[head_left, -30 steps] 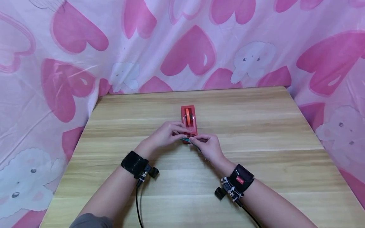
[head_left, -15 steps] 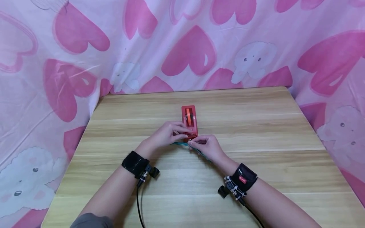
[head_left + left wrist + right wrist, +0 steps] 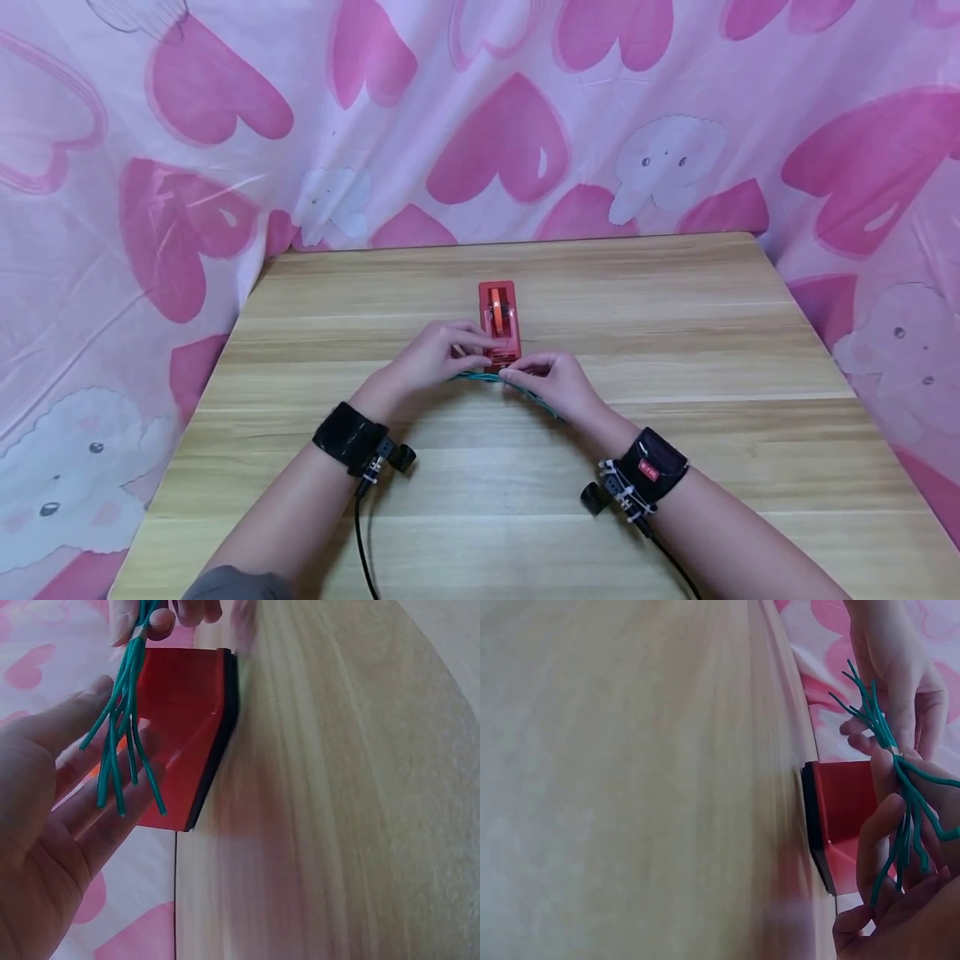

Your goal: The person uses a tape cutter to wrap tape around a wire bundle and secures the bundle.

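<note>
A bundle of thin green cords (image 3: 483, 377), possibly wires, is banded in the middle by a pale strip like tape (image 3: 893, 751). My right hand (image 3: 558, 385) pinches the bundle between thumb and finger close to that band. In the left wrist view, loose ends of the green cords (image 3: 120, 742) fan out past my left hand (image 3: 56, 795), whose fingers look extended and hold nothing. Seen from the head, my left hand (image 3: 438, 354) has its fingertips over the front part of a red tape dispenser (image 3: 512, 333); whether they touch it I cannot tell.
An orange roll (image 3: 496, 310) sits in the dispenser. Beneath is a wood-grain table (image 3: 660, 317). Pink heart-print cloth (image 3: 495, 142) hangs behind the table and at both sides. Black cables (image 3: 362, 542) run from the wrist cameras.
My right hand moved slightly right and down, away from the dispenser's front, with the bundle. More of the green cords shows below the left hand. My left hand stayed nearly in place.
</note>
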Motion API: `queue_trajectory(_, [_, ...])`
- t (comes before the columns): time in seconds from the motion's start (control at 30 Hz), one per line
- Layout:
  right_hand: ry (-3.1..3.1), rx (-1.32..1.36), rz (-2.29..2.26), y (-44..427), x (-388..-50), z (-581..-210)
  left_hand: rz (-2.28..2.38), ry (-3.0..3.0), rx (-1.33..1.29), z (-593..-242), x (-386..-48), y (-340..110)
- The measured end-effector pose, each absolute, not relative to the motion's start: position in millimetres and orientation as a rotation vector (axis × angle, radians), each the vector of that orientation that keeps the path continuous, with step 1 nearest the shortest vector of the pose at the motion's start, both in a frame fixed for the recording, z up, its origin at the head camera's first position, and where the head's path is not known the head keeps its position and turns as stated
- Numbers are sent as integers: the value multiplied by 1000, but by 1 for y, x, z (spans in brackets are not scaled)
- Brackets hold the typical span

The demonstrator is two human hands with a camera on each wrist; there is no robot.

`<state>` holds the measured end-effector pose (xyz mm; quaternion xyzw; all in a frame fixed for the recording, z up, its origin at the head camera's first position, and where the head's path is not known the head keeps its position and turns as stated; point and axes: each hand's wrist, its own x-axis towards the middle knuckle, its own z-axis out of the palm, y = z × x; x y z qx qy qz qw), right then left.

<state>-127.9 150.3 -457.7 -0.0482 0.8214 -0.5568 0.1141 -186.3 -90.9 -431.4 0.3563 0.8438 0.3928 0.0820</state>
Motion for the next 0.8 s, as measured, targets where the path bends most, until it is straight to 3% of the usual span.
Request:
queue_trajectory(0.4, [2370, -203, -1712, 152, -129, -450, 1182, 2500, 1213, -427, -178, -94])
queue_trajectory(0.8, [2383, -253, -1706, 155, -131, -438, 1414, 2380, 1116, -434, -174, -93])
